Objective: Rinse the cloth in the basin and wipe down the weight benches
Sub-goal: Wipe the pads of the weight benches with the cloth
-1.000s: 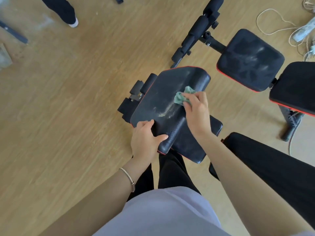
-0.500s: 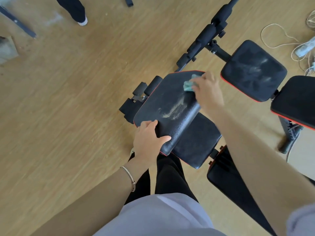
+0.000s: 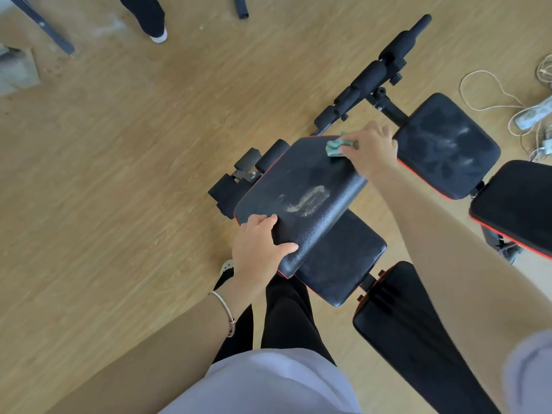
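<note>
One bench pad (image 3: 298, 198), lengthwise near-left to far-right, cloth (image 3: 334, 147) at far end

A light wood-grain floor (image 3: 104, 174) fills the view. At its far edge stands another person's dark trouser leg (image 3: 146, 13) ending in a white shoe (image 3: 158, 36), with a short black tube (image 3: 240, 7) to the right of it and a long dark metal bar (image 3: 41, 25) slanting across the top left corner. Below that bar, at the left edge, sits a grey slab (image 3: 18, 70), and far to the right a thin white cable (image 3: 490, 85) loops over the floor into a tangle around a white power strip (image 3: 534, 113).
</note>
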